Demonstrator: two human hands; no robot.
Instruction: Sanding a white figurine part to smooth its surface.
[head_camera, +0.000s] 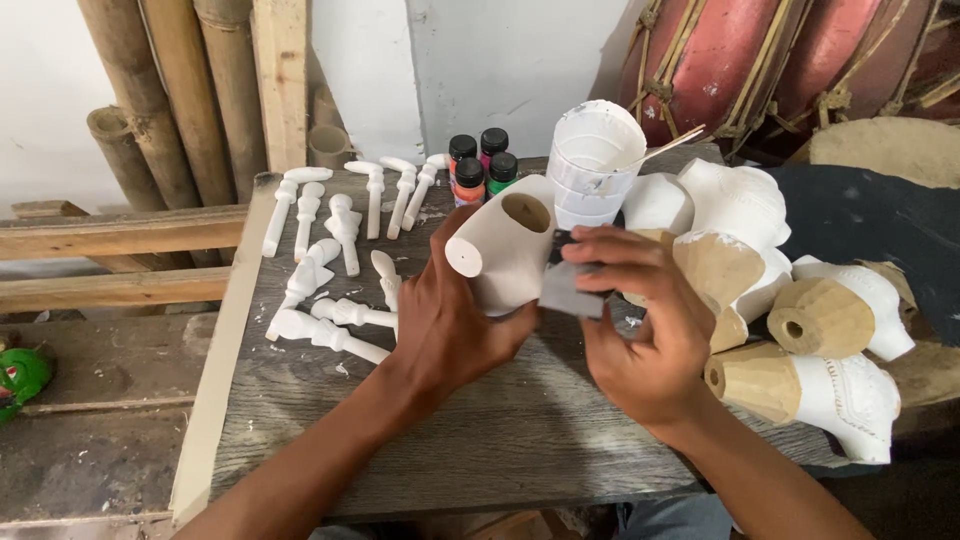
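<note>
My left hand (440, 320) grips a white-painted carved wooden piece (505, 245) with a round hole in its top and a short peg at its left end. It is held above the grey wooden table (480, 440). My right hand (640, 320) holds a small grey rectangular pad, likely sandpaper (572, 288), pressed against the right side of the white piece. The fingers of both hands are curled around what they hold.
Several white turned pegs (335, 260) lie on the table's left part. Small paint bottles (480, 165) and a white plastic cup (595, 160) with a stick stand at the back. Carved wood and white pieces (800, 320) pile up at right. Bamboo poles (170, 90) lean at back left.
</note>
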